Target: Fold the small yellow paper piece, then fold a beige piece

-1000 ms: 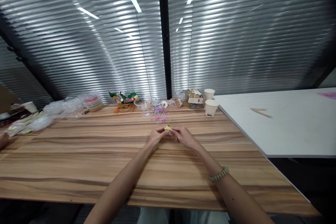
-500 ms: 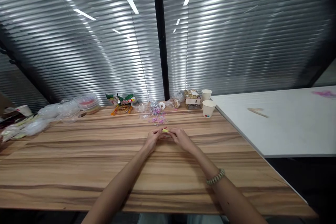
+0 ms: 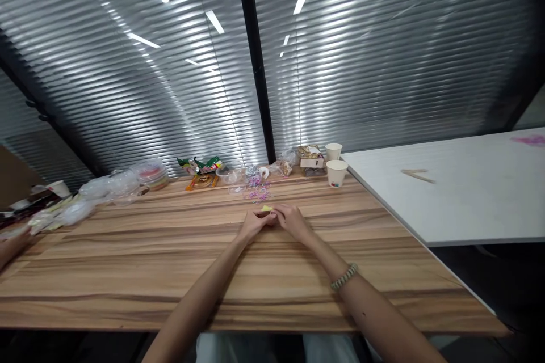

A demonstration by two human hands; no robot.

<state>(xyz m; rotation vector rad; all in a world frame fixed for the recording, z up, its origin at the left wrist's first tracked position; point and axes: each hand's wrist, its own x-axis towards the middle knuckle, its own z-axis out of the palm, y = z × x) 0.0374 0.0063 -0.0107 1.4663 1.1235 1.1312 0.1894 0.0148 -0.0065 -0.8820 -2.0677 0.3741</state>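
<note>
Near the middle of the wooden table (image 3: 170, 261), a small yellow piece (image 3: 267, 209) sits between my two hands. My left hand (image 3: 254, 223) is closed on it from the left, thumb and fingers pinched. From the right, my right hand (image 3: 291, 220) meets it, its fingertips pinched together at the piece's right end. The fingertips of both hands nearly touch. Just beyond them lie pink and purple shreds (image 3: 259, 191). What the piece is made of is too small to tell.
Paper cups (image 3: 336, 174) and a small box (image 3: 312, 163) stand behind on the right. Green snack packaging (image 3: 204, 165) and stacked plastic tubs (image 3: 152, 173) are at the back left. Another person's hand (image 3: 15, 245) rests at the far left. Thin sticks (image 3: 418, 175) lie on a white table (image 3: 477, 198).
The view has tilted and shifted slightly. My left hand's fingers have moved right, under the yellow piece, which now shows above them. Another person's hand has come into view at the left.
</note>
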